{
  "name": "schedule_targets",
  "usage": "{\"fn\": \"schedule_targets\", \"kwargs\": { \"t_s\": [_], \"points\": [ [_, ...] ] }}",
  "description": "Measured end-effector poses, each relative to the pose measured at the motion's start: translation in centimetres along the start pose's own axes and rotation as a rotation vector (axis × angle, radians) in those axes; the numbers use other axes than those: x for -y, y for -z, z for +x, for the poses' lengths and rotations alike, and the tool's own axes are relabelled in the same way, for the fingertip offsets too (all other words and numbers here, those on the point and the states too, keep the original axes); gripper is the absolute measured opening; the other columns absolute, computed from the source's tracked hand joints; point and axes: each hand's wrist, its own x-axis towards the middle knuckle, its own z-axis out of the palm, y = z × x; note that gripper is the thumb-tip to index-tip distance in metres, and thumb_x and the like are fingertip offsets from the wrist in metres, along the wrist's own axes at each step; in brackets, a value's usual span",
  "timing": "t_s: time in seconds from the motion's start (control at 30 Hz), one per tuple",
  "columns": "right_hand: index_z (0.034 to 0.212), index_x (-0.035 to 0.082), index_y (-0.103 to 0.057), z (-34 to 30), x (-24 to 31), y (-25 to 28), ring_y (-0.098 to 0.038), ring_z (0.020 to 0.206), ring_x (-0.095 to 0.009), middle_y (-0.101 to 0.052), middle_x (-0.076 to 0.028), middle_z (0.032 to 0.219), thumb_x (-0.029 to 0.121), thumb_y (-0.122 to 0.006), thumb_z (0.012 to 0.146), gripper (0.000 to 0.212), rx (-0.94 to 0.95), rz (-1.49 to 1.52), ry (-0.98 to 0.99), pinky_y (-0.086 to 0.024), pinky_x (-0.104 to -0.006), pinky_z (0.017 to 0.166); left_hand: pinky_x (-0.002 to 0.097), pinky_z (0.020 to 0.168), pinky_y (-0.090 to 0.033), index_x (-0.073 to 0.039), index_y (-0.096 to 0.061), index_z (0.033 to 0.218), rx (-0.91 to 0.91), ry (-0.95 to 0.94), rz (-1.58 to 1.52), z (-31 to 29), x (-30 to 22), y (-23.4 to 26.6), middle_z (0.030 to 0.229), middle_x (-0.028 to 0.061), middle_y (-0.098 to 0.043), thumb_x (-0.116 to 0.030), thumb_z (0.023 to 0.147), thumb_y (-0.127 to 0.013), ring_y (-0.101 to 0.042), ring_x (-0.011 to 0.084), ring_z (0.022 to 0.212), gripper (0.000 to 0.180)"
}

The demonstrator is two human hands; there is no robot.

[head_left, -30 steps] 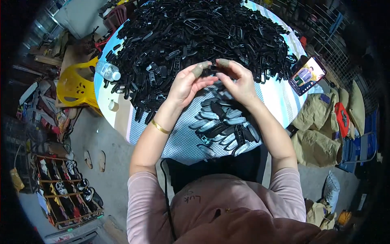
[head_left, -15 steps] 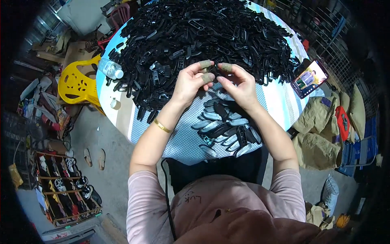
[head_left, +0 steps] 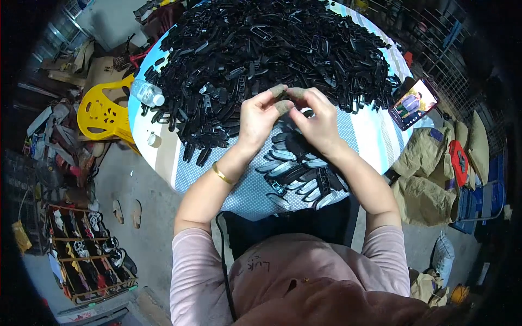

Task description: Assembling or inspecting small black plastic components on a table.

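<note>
My left hand (head_left: 255, 124) and my right hand (head_left: 322, 124) meet over the middle of the table, thumbs and forefingers pinched together. Between the fingertips there seems to be a small dark piece, mostly hidden by the fingers. Greenish-brown tape wraps several of the fingertips. Just beyond the hands rises a broad heap of small black plastic parts (head_left: 261, 49). Closer to me, below the right hand, lies a loose group of elongated grey-and-black pieces (head_left: 310, 176).
A round table (head_left: 364, 136) with a patterned cover bears everything. A clear bottle (head_left: 145, 93) lies at its left, near a small round cap-like item (head_left: 154, 140). At the right edge a phone (head_left: 416, 106) leans, screen lit. A yellow chair (head_left: 103, 111) stands left.
My hands have drawn closer together, and their fingertips now meet. My left hand has shifted slightly to the right and down. The heap and the grey-and-black group look the same.
</note>
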Motion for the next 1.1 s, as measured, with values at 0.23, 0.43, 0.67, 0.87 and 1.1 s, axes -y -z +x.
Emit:
{"fn": "schedule_targets", "kwargs": {
  "t_s": [0.23,0.43,0.67,0.87,1.1],
  "points": [
    [0.099,0.000,-0.058,0.1,-1.3,0.6,-0.058,0.073,-0.012,-0.058,-0.008,0.089,0.014,-0.070,0.074,0.031,0.198,0.131,-0.304,-0.049,-0.0239,0.063,0.0248,0.082,-0.046,0.003,-0.059,0.108,0.057,-0.015,-0.021,0.6,-0.5,0.8,0.101,0.0078,-0.063,-0.004,0.084,-0.058,-0.058,0.0121,0.090,0.026],
    [0.090,0.000,-0.064,0.2,-0.4,1.1,-0.055,0.065,-0.010,-0.061,-0.005,0.072,0.019,-0.069,0.077,0.024,0.290,0.208,-0.174,-0.043,-0.0262,0.056,0.0228,0.076,-0.048,0.003,-0.063,0.102,0.171,-0.034,-0.048,0.7,-1.1,1.6,0.095,0.0079,-0.065,-0.003,0.082,-0.060,-0.060,0.0112,0.085,0.021],
    [0.096,-0.001,-0.065,1.3,-2.1,2.6,-0.055,0.063,-0.008,-0.063,-0.002,0.073,0.018,-0.062,0.083,0.023,0.512,0.405,-0.467,-0.043,-0.0223,0.054,0.0222,0.074,-0.048,0.002,-0.062,0.105,0.174,0.104,-0.070,1.3,-1.0,1.7,0.090,0.0062,-0.065,-0.004,0.080,-0.062,-0.060,0.0104,0.080,0.026],
    [0.093,0.001,-0.066,2.0,-7.1,5.8,-0.059,0.066,-0.009,-0.066,-0.006,0.076,0.024,-0.058,0.085,0.026,0.241,-0.023,-0.522,-0.046,-0.0234,0.059,0.0221,0.065,-0.049,0.002,-0.061,0.106,0.718,0.171,0.273,-0.4,-2.5,0.1,0.085,0.0080,-0.065,-0.008,0.081,-0.059,-0.060,0.0088,0.073,0.027],
    [0.076,0.005,-0.066,1.1,-5.5,4.0,-0.062,0.077,-0.030,-0.064,-0.014,0.077,0.031,-0.068,0.070,0.027,0.362,-0.505,-0.275,-0.049,-0.0391,0.068,0.0380,0.073,-0.047,-0.003,-0.065,0.089,0.146,-0.397,0.865,2.3,1.8,-0.3,0.085,0.0158,-0.061,-0.008,0.074,-0.061,-0.059,0.0314,0.081,0.017]
  ]
}}
